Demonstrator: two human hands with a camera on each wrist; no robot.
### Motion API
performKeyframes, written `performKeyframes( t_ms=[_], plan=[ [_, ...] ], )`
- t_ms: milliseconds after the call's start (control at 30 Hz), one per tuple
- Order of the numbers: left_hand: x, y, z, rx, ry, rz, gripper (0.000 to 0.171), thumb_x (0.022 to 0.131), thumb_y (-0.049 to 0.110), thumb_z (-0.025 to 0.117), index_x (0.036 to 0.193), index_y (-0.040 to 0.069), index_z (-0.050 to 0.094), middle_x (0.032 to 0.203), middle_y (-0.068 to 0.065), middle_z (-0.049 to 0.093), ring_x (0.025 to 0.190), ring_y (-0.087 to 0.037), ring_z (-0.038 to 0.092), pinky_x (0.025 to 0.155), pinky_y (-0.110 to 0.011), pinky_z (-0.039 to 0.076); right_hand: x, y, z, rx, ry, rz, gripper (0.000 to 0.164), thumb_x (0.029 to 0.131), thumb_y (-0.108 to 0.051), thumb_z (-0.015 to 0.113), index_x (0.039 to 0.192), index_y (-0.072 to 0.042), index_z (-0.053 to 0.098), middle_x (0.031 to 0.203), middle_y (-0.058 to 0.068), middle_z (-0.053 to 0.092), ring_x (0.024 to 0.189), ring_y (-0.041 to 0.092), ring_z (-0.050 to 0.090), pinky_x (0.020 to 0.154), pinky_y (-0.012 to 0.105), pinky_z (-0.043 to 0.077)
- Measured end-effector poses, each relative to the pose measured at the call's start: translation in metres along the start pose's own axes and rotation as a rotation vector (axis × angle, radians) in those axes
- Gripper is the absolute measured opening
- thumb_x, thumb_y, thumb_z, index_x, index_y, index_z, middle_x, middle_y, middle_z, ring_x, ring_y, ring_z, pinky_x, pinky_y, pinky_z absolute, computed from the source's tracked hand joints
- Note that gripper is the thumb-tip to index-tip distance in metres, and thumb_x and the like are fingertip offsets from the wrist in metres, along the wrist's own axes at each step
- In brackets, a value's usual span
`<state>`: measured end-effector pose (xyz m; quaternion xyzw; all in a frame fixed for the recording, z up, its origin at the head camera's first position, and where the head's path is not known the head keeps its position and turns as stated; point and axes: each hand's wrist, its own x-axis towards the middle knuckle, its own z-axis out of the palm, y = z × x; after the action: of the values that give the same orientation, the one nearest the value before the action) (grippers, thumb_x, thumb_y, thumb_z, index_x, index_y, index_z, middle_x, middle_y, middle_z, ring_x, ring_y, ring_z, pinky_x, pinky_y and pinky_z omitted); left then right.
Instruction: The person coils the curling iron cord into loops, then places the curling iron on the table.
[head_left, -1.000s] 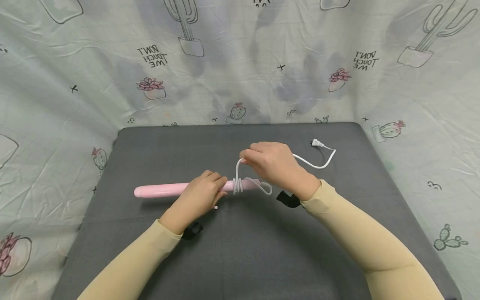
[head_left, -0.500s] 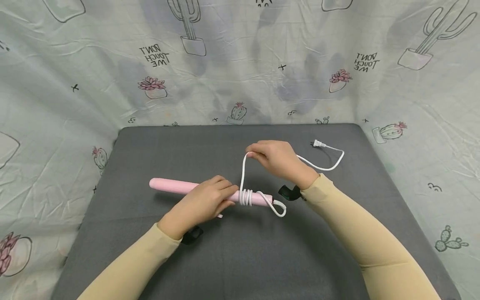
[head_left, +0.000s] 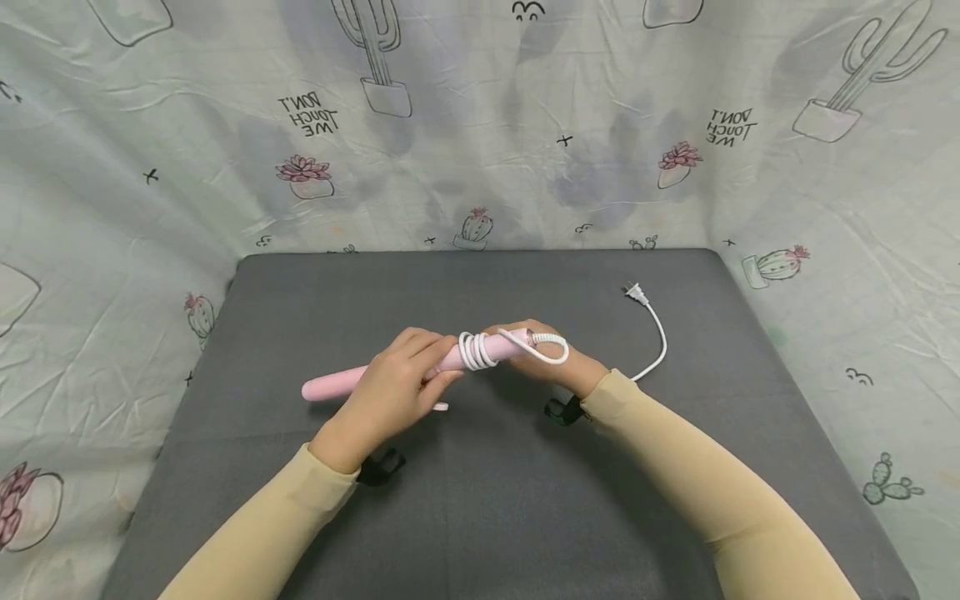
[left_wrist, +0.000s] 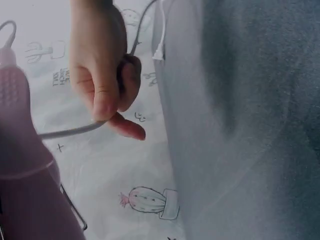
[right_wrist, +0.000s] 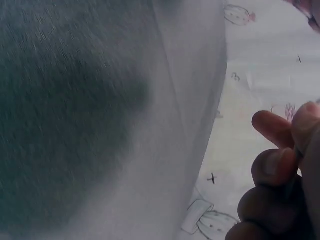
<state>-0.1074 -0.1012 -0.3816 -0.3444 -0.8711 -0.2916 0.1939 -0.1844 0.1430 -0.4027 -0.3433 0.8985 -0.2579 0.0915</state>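
Note:
A pink curling iron (head_left: 336, 383) is raised over the table at a slant. My left hand (head_left: 401, 375) grips it round the middle, and a small pale lever tip (head_left: 441, 407) sticks out below that hand. Several turns of white cord (head_left: 477, 351) wrap the handle, with a loose loop at its end. Behind the handle, partly hidden by it in the head view, is my right hand (head_left: 573, 369). In the left wrist view this right hand (left_wrist: 102, 65) pinches the cord (left_wrist: 72, 132) between thumb and fingers. Its curled fingers (right_wrist: 272, 167) show in the right wrist view.
The white plug (head_left: 636, 292) lies on the grey table (head_left: 390, 292) at the back right, its cord running toward my right wrist. A cactus-print cloth (head_left: 480, 150) hangs behind and at both sides. Black straps (head_left: 381, 467) sit at the wrists.
My right hand has come down from above the curling iron to behind its handle, bringing the cord round. The handle end has tilted up and away. The plug has turned, and its cord lies differently.

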Motion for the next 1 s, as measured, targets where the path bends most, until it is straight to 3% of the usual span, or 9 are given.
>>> performKeyframes(
  t_ms=[133, 167, 300, 400, 533, 667, 800, 1000],
  plan=[
    [0.001, -0.003, -0.004, 0.015, 0.073, -0.067, 0.038, 0.086, 0.02, 0.074, 0.119, 0.004, 0.064, 0.106, -0.005, 0.064, 0.104, -0.021, 0.055, 0.081, -0.038, 0.05, -0.002, -0.006, 0.008, -0.112, 0.003, 0.033, 0.023, 0.102, -0.029, 0.05, 0.095, -0.013, 0.065, 0.073, -0.005, 0.057, 0.066, 0.011, 0.053, 0.065, 0.033, 0.046],
    [0.001, -0.003, -0.005, 0.024, 0.088, -0.084, 0.038, 0.086, 0.019, 0.074, 0.119, 0.004, 0.065, 0.106, -0.006, 0.064, 0.103, -0.022, 0.055, 0.08, -0.039, 0.05, -0.004, -0.007, 0.009, -0.064, 0.023, 0.047, 0.024, 0.101, -0.034, 0.051, 0.096, -0.017, 0.067, 0.072, -0.007, 0.056, 0.064, 0.01, 0.05, 0.063, 0.032, 0.044],
    [0.004, -0.006, -0.007, 0.04, 0.141, -0.143, 0.036, 0.085, 0.019, 0.075, 0.116, 0.003, 0.065, 0.103, -0.006, 0.064, 0.1, -0.023, 0.055, 0.079, -0.04, 0.049, -0.01, -0.017, 0.014, -0.118, 0.07, -0.021, 0.023, 0.1, -0.037, 0.051, 0.101, -0.023, 0.07, 0.076, -0.011, 0.062, 0.065, 0.006, 0.053, 0.063, 0.032, 0.047],
    [0.006, -0.007, -0.006, 0.047, 0.164, -0.178, 0.034, 0.085, 0.018, 0.075, 0.114, 0.002, 0.065, 0.1, -0.007, 0.064, 0.096, -0.025, 0.055, 0.078, -0.04, 0.047, -0.015, -0.025, 0.017, -0.21, 0.132, -0.115, 0.019, 0.099, -0.035, 0.055, 0.097, -0.022, 0.068, 0.076, -0.013, 0.06, 0.065, 0.006, 0.052, 0.06, 0.032, 0.046],
    [0.007, -0.008, -0.004, 0.069, 0.146, -0.238, 0.036, 0.086, 0.019, 0.075, 0.115, 0.002, 0.065, 0.1, -0.008, 0.063, 0.091, -0.027, 0.055, 0.077, -0.042, 0.046, -0.021, -0.034, 0.017, -0.287, 0.232, -0.251, 0.015, 0.097, -0.031, 0.06, 0.088, -0.019, 0.063, 0.067, -0.011, 0.048, 0.059, 0.007, 0.045, 0.051, 0.03, 0.04],
    [0.005, -0.011, 0.001, 0.071, 0.088, -0.313, 0.039, 0.087, 0.023, 0.074, 0.118, 0.001, 0.063, 0.104, -0.011, 0.058, 0.091, -0.03, 0.052, 0.074, -0.043, 0.044, -0.026, -0.04, 0.013, -0.284, 0.307, -0.343, 0.013, 0.094, -0.029, 0.064, 0.086, -0.018, 0.065, 0.065, -0.012, 0.048, 0.056, 0.004, 0.044, 0.049, 0.027, 0.038],
    [0.004, -0.013, 0.007, 0.045, 0.049, -0.381, 0.041, 0.088, 0.025, 0.073, 0.119, 0.001, 0.063, 0.106, -0.012, 0.053, 0.094, -0.03, 0.049, 0.072, -0.042, 0.044, -0.029, -0.041, 0.008, -0.289, 0.342, -0.361, 0.012, 0.093, -0.027, 0.066, 0.088, -0.017, 0.068, 0.066, -0.012, 0.053, 0.057, 0.004, 0.047, 0.05, 0.028, 0.041],
    [0.005, -0.018, 0.013, 0.036, 0.056, -0.48, 0.046, 0.086, 0.038, 0.072, 0.111, 0.0, 0.064, 0.113, -0.017, 0.052, 0.103, -0.033, 0.049, 0.081, -0.048, 0.044, -0.032, -0.033, 0.003, -0.294, 0.379, -0.359, 0.009, 0.09, -0.024, 0.069, 0.091, -0.015, 0.069, 0.069, -0.01, 0.057, 0.058, 0.005, 0.049, 0.05, 0.028, 0.043]
  ],
)
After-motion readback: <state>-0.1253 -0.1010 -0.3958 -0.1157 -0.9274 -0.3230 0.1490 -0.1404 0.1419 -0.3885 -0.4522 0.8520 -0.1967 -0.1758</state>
